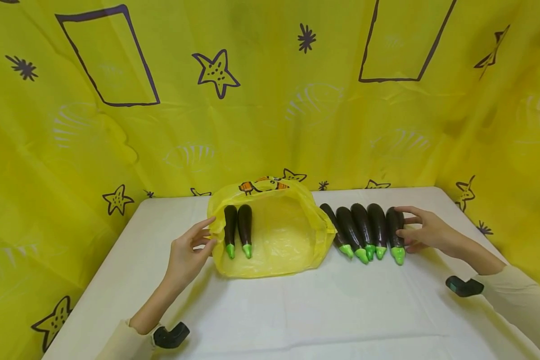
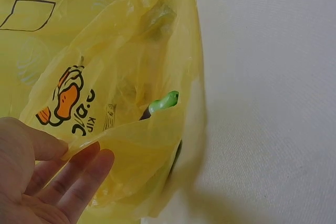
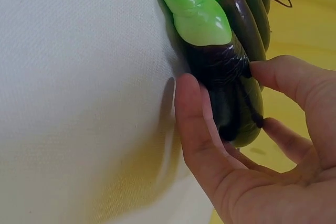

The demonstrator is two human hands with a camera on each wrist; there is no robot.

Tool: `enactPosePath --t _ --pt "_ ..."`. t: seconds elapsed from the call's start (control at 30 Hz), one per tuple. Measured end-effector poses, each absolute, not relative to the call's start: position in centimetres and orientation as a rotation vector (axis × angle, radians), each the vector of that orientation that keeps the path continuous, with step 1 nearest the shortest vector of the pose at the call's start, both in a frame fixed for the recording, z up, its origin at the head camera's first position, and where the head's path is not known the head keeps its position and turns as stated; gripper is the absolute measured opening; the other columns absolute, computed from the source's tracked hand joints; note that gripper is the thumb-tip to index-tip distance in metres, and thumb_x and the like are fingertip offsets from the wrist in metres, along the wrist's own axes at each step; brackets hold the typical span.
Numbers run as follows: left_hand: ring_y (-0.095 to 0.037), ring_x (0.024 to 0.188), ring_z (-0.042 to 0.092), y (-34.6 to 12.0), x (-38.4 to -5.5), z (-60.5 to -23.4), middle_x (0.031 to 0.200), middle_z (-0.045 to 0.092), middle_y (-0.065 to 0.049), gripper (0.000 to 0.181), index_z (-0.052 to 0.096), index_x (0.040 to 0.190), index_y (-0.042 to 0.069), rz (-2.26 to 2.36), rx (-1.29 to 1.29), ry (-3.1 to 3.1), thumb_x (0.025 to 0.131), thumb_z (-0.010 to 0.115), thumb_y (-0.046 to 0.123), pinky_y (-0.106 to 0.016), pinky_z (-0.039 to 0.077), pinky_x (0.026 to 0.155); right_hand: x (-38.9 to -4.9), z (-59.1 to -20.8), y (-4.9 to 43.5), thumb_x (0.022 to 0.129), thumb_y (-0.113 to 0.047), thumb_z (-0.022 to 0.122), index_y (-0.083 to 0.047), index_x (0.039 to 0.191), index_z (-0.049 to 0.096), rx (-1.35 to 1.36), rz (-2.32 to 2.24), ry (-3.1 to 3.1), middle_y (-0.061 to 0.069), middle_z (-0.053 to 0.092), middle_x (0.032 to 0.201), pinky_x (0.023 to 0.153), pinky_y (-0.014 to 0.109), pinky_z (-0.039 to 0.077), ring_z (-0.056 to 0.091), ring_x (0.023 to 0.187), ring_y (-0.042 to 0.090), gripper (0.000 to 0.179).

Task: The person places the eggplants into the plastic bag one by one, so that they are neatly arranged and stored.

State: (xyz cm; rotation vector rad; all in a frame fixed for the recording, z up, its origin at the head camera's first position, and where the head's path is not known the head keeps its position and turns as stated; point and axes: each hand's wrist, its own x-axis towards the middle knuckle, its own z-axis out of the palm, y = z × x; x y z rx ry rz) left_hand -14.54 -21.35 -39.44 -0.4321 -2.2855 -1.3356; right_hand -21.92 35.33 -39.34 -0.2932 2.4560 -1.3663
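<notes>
A yellow plastic bag [image 1: 279, 240] lies on its side with its mouth spread toward me. My left hand [image 1: 186, 252] pinches the left edge of that mouth between thumb and fingers, and the printed duck [image 2: 68, 95] shows in the left wrist view. Inside the bag, at its left, two dark eggplants [image 1: 245, 225] lie side by side, green stem ends toward me. To the right of the bag is a row of several eggplants [image 1: 360, 230]. My right hand [image 1: 427, 232] grips the rightmost eggplant [image 3: 218, 66], thumb and fingers at its sides; its green cap [image 3: 202, 22] stays uncovered.
A white cloth [image 1: 342, 315] covers the table. Behind it hangs a yellow curtain [image 1: 261, 135] with star and fish drawings, close to the far edge. The leftmost eggplant of the row [image 1: 337, 230] lies right beside the bag. Black devices [image 1: 171, 335] sit at both wrists.
</notes>
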Motion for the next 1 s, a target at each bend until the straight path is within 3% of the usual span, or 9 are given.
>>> enactPosePath --t 1.0 --pt "-0.030 0.083 0.076 -21.47 -14.78 -39.56 0.104 0.076 -0.018 0.052 0.065 0.137 0.006 -1.340 -0.430 -2.302 0.088 0.074 -0.011 -0.017 0.060 0.066 -21.74 -38.43 35.73 0.098 -0.006 0.068 0.002 0.159 0.018 -0.367 -1.366 2.430 0.050 0.022 0.149 0.073 0.046 0.065 0.071 0.080 0.031 0.079"
